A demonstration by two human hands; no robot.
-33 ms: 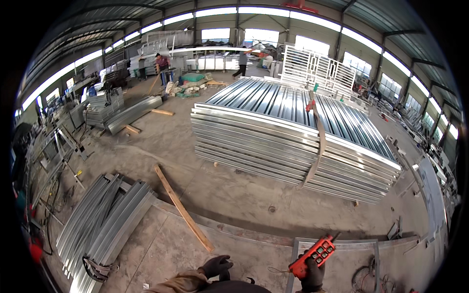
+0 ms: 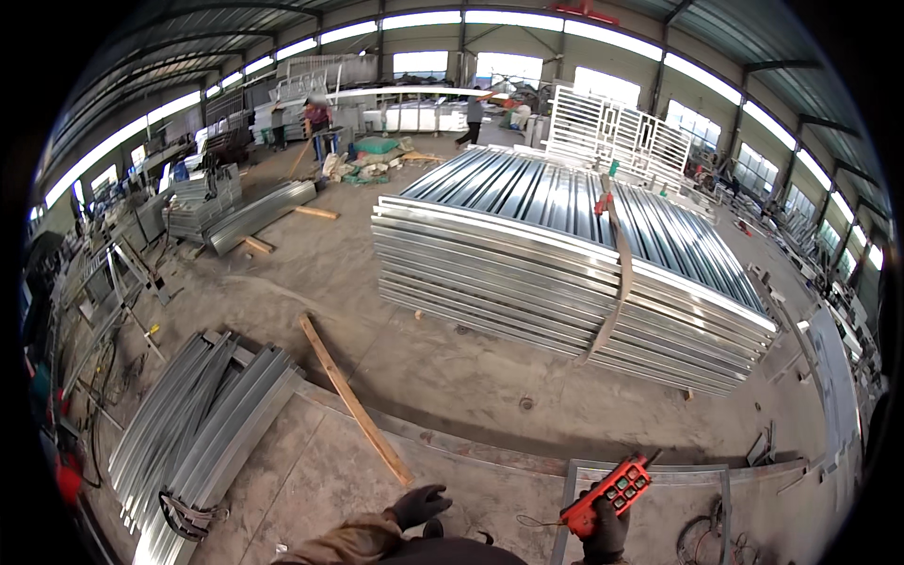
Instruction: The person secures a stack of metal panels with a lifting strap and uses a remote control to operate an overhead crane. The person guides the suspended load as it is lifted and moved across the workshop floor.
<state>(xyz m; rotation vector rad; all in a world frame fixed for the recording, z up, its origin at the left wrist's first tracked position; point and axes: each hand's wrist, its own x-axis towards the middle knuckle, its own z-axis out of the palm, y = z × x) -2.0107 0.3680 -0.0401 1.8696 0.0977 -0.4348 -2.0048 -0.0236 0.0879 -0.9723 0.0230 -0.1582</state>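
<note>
At the near edge of a workshop floor (image 2: 452, 377), a person's gloved right hand (image 2: 605, 539) is gripping a red handheld remote control (image 2: 617, 492) above a metal frame (image 2: 727, 513); the gloved left hand (image 2: 417, 507) is hanging empty, fingers loosely extended, near a wooden plank (image 2: 356, 403). A stray button press could be sending an unintended command. Beyond, a webbing strap (image 2: 622, 282) is running off-centre over a large stack of metal profiles (image 2: 490, 254), possibly leaving it prone to tipping if pulled. Farther back, a co-worker (image 2: 474, 118) is standing.
</note>
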